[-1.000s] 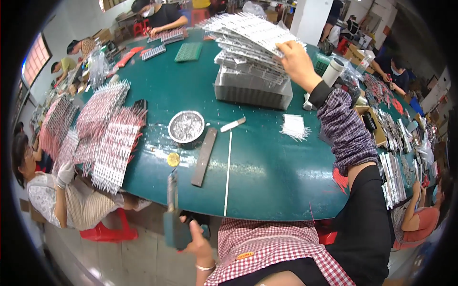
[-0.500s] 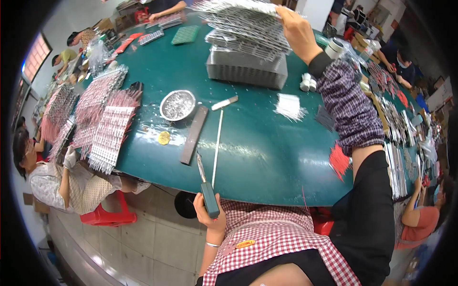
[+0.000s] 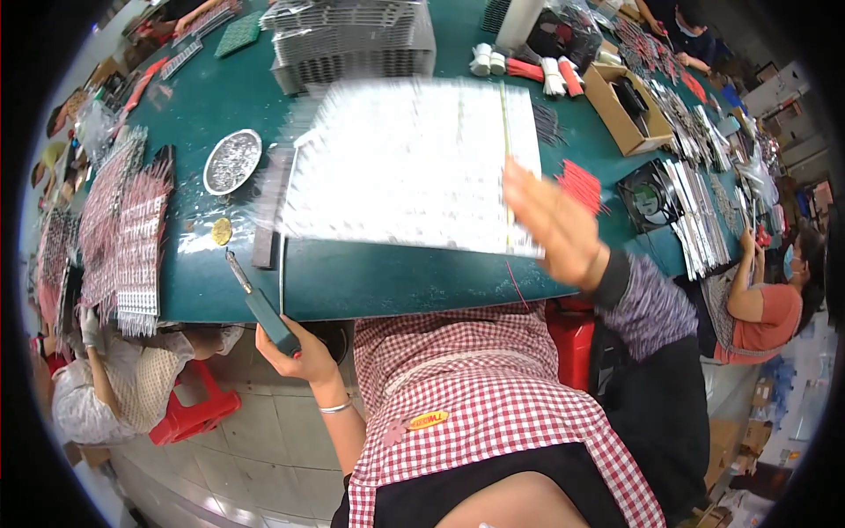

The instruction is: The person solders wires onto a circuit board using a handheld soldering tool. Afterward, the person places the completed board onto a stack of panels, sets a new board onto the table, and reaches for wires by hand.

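The right hand was spread open, fingers apart, its palm on the near right edge of a wide, flat white rack of fine metal pins, blurred with motion and lying low over the round green-topped table. By my judgement the rack was being set down in front of the person, and the next move called for settling it flat and square. The left hand, below the table edge, was clenched around one dark-handled tool with a thin metal tip. Beyond that tool's tip lay one round metal dish of small silvery parts, one small gold disc and one dark flat bar. Past the rack stood one grey stack of similar racks
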{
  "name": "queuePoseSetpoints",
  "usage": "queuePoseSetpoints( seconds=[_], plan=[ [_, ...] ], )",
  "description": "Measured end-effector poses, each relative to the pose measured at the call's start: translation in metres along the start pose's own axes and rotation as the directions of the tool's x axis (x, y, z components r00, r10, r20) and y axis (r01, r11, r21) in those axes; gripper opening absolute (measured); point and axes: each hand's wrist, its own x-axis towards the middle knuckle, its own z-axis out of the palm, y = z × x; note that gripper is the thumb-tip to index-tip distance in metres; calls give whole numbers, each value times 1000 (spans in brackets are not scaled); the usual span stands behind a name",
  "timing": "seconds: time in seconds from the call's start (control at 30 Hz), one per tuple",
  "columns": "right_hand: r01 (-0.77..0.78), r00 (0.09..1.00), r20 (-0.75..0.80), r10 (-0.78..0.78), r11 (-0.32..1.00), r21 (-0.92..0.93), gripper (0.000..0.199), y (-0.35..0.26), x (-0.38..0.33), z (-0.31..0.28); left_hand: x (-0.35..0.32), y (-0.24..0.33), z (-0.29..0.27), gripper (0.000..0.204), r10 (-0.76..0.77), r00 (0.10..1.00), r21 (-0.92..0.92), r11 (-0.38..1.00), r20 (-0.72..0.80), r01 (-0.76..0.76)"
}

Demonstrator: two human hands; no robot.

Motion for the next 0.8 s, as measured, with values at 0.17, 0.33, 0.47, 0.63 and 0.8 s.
queuePoseSetpoints(
  seconds=[0.17,0.33,0.47,0.63,0.8],
  plan=[
    [-10,987,157,-23,978,207,35,-26,-62,28,6,-22,-5,24,-31,999,43,999,-27,32],
    [-12,962,268,-55,970,241,39,-19,-66,51,12,-28,-5,26,-60,995,46,997,-84,64],
    [-28,899,431,-73,975,222,50,-22,-54,63,12,-24,-2,25,-100,994,49,993,-52,103],
    [-368,819,527,227,912,179,54,-31,-60,36,17,-21,-6,25,-104,994,26,994,-14,104],
    [-679,659,471,586,733,38,34,-56,-94,13,15,-25,-7,26,-145,988,25,989,49,144]
  ],
)
